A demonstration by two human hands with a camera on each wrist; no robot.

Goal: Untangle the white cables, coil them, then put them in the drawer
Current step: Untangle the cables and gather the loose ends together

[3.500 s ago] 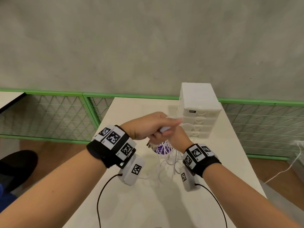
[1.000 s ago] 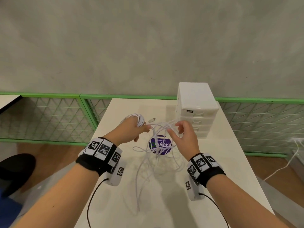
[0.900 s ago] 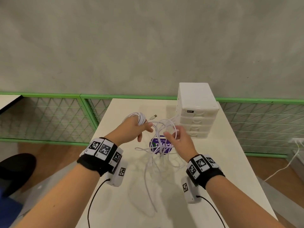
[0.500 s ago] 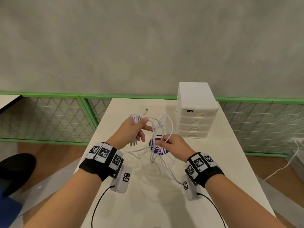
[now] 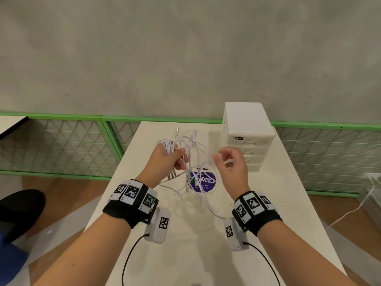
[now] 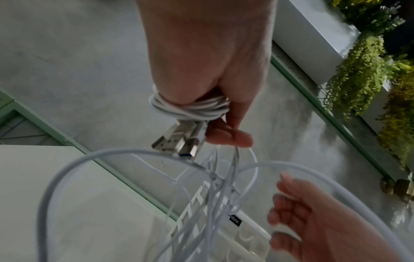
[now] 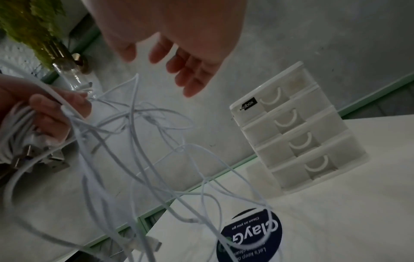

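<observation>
My left hand (image 5: 172,159) is the anchor here: its grip is curled round a bundle of turns already wound about the fingers, which keeps the finished part of the coil (image 6: 190,108) from springing loose, and two metal USB plugs (image 6: 179,141) poke out just under the thumb. My right hand (image 5: 231,164) hovers just beside it above the bench (image 5: 268,203), fingers loosely bent and, as far as the wrist view shows, holding nothing; I judge it is placed there to pick out the next strand. The cables (image 5: 193,162) are thin, white and limp. Apart from the wound part they hang from my left hand in a loose snarl of crossing loops, trailing down onto the bench over a round purple sticker (image 5: 203,181). The drawer unit (image 5: 247,133) stands on the bench just behind my right hand, all four drawers closed, so I judge untangling is only partly done.
</observation>
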